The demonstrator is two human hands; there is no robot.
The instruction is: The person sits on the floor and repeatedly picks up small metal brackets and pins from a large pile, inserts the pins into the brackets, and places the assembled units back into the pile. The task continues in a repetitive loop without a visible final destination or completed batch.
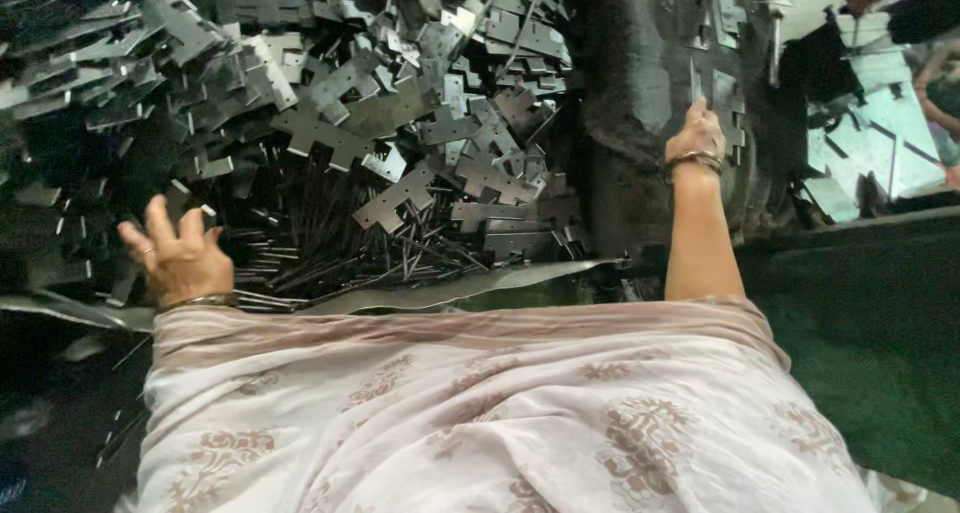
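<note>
Left hand (178, 258) spread, empty, over metal rods (330, 258) at 9 o'clock; right hand (697, 133) pinching flat plate (694, 81) at 1 o'clock. I'd keep fingertips off sharp edges.

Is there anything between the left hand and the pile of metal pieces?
Nothing visible. The left hand, fingers spread, is at the edge of the pile of flat metal pieces; thin metal rods lie beside it.

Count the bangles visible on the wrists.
2. One bangle on the left hand's wrist by the pile of metal plates; one bangle on the right hand's wrist at the dark machine. More may be hidden.
</note>
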